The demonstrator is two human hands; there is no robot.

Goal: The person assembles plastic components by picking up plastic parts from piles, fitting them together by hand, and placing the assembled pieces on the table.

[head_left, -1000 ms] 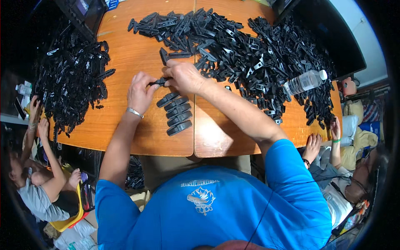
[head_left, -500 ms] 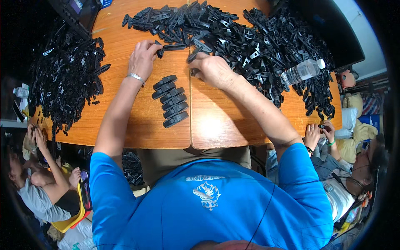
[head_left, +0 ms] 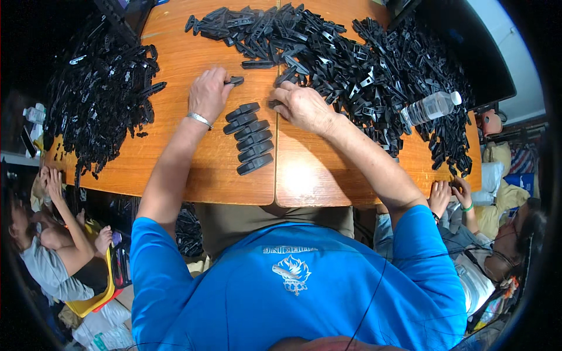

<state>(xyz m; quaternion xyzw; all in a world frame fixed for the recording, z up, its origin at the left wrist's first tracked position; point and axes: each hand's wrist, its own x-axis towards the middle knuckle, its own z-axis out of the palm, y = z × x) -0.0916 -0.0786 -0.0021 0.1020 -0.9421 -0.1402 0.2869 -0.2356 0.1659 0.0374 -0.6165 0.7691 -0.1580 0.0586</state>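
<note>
My left hand (head_left: 208, 93) pinches one end of a small black plastic clip-like part (head_left: 236, 81) above the wooden table. Just to its right, my right hand (head_left: 301, 105) has its fingers curled around another black plastic part (head_left: 286, 76), whose far end sticks out past the fingertips. A second dark piece (head_left: 274, 104) shows under those fingers; how it is held is hidden. Nearer me, several assembled-looking black parts (head_left: 255, 152) lie side by side in a slanting row. A single long black part (head_left: 257, 64) rests beyond my hands.
A big heap of black parts (head_left: 345, 64) spreads across the far and right side, with a clear plastic bottle (head_left: 432, 108) lying on it. Another heap of smaller black pieces (head_left: 99, 99) covers the left. People sit at both sides, their hands (head_left: 449, 193) at the table edge.
My left hand's part has turned from upright to lying sideways, and the hand has drawn slightly nearer, away from the long part. My right hand stays nearly in place; the whole view has shifted a little.
</note>
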